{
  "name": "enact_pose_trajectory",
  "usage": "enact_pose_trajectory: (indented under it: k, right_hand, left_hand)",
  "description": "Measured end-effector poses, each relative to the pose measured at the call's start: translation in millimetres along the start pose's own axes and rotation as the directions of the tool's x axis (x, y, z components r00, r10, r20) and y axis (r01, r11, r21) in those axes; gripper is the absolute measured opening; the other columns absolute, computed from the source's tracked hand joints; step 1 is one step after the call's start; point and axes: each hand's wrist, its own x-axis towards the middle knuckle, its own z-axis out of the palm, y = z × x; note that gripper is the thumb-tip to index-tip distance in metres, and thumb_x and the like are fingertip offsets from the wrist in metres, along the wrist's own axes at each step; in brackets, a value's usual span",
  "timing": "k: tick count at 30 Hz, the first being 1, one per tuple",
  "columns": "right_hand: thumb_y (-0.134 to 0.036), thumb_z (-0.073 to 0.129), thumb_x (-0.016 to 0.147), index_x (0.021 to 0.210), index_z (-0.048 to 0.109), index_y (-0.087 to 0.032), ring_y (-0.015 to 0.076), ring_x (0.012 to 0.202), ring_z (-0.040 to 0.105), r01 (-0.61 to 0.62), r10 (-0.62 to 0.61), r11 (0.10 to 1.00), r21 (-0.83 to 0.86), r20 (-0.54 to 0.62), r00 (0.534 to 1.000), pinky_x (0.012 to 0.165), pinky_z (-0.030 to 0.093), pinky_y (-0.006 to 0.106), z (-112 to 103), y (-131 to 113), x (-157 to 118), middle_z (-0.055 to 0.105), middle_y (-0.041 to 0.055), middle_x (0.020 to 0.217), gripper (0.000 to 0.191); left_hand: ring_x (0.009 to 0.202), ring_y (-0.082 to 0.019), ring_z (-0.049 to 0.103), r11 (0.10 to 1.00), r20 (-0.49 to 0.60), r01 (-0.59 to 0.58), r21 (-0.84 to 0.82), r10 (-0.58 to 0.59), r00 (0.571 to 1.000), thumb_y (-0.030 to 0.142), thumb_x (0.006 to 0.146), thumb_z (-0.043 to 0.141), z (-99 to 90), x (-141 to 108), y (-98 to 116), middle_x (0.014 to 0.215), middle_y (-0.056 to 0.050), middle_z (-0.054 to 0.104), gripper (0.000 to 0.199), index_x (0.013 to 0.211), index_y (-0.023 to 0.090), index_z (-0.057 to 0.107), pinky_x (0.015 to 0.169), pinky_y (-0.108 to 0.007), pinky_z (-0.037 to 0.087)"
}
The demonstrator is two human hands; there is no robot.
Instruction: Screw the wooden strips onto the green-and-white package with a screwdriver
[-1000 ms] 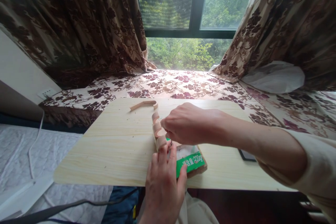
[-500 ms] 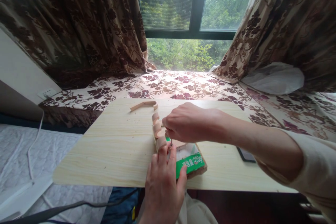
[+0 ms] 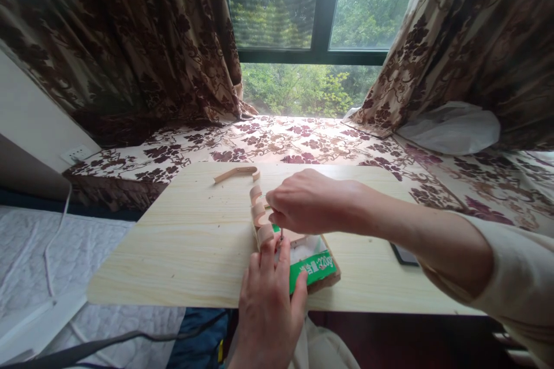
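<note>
On the table (image 3: pixel 173 242), a small cardboard box (image 3: pixel 315 268) with a green printed side carries pale wooden pieces with curved, hook-like ends (image 3: pixel 265 234). My left hand (image 3: pixel 270 300) steadies them: its fingertips press on the nearest curved wooden piece, and its thumb rests against the box. Above, my right hand (image 3: pixel 303 202) is closed in a fist around what looks like a screwdriver (image 3: pixel 282 233). Only the thin, upright metal shaft shows, its tip down by my left fingertips; the fist hides the handle. Another bent wooden strip (image 3: pixel 236 172) lies apart near the table's far edge.
A dark flat object (image 3: pixel 404 255) lies partly under my right forearm. Behind the table, a flower-patterned window seat (image 3: pixel 281 141) runs below the window, with a whitish plastic bag (image 3: pixel 452 130) on the right. At lower left are a quilted bed and cables (image 3: pixel 138 334).
Almost nothing differs. Both hands stay at the box, and the view shifts very slightly.
</note>
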Motion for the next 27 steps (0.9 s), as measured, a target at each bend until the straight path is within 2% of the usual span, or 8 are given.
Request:
enact_pose_trajectory:
  k: [4, 7, 14, 18, 21, 27]
  right_hand:
    - [-0.023, 0.050, 0.082, 0.087, 0.065, -0.017, 0.0171, 0.063, 0.058, 0.060, -0.060, 0.998, 0.015, 0.008, 0.998, 0.047, 0.025, 0.027, -6, 0, -4, 0.069, 0.0079, 0.074, 0.017]
    - [-0.019, 0.047, 0.084, 0.085, 0.065, -0.017, 0.0162, 0.063, 0.058, 0.108, -0.109, 0.993, 0.035, 0.021, 0.994, 0.048, 0.025, 0.027, -9, 0, -5, 0.068, 0.0075, 0.074, 0.019]
    - [-0.023, 0.042, 0.087, 0.082, 0.065, -0.014, 0.0178, 0.061, 0.059, 0.016, -0.016, 1.000, 0.013, -0.001, 1.000, 0.047, 0.025, 0.027, -2, -1, -2, 0.068, 0.0107, 0.071, 0.026]
    - [-0.023, 0.048, 0.083, 0.081, 0.065, -0.017, 0.0171, 0.060, 0.058, 0.079, -0.079, 0.997, 0.013, -0.005, 0.997, 0.046, 0.023, 0.027, -7, -1, -5, 0.067, 0.0071, 0.070, 0.018]
    - [-0.019, 0.045, 0.085, 0.080, 0.064, -0.017, 0.0160, 0.060, 0.057, 0.099, -0.099, 0.995, 0.014, -0.005, 0.995, 0.045, 0.022, 0.027, -4, -1, -5, 0.067, 0.0065, 0.069, 0.020]
    - [-0.022, 0.043, 0.088, 0.090, 0.065, -0.012, 0.0175, 0.061, 0.059, 0.002, -0.002, 1.000, 0.013, -0.024, 1.000, 0.046, 0.024, 0.027, 6, 1, -2, 0.069, 0.0105, 0.070, 0.024]
  left_hand:
    - [0.099, -0.025, 0.053, 1.000, 0.007, 0.018, -0.012, -0.018, 1.000, 0.026, 0.085, 0.048, -0.7, 0, 0, 0.129, -0.012, 0.051, 0.042, 0.125, 0.014, 0.050, 0.082, -0.040, 0.051]
    - [0.098, -0.025, 0.054, 1.000, 0.008, 0.019, -0.004, -0.019, 1.000, 0.025, 0.084, 0.049, -0.9, 0, 0, 0.128, -0.012, 0.052, 0.042, 0.125, 0.014, 0.051, 0.081, -0.041, 0.051]
    - [0.098, -0.026, 0.053, 1.000, -0.002, 0.004, -0.006, -0.004, 1.000, 0.026, 0.085, 0.048, 0.8, -1, -1, 0.129, -0.011, 0.051, 0.043, 0.125, 0.013, 0.050, 0.081, -0.041, 0.051]
    - [0.099, -0.026, 0.053, 1.000, 0.006, 0.009, -0.013, -0.009, 1.000, 0.026, 0.085, 0.048, 0.4, -1, -1, 0.127, -0.011, 0.052, 0.043, 0.126, 0.014, 0.050, 0.081, -0.041, 0.051]
    - [0.099, -0.026, 0.053, 1.000, -0.012, 0.007, -0.004, -0.007, 1.000, 0.027, 0.084, 0.049, 0.7, -1, -1, 0.128, -0.011, 0.052, 0.042, 0.125, 0.015, 0.050, 0.082, -0.041, 0.051]
    - [0.100, -0.026, 0.053, 1.000, -0.011, 0.006, 0.005, -0.006, 1.000, 0.026, 0.085, 0.048, 1.9, -2, 0, 0.132, -0.012, 0.049, 0.042, 0.125, 0.015, 0.050, 0.082, -0.042, 0.051]
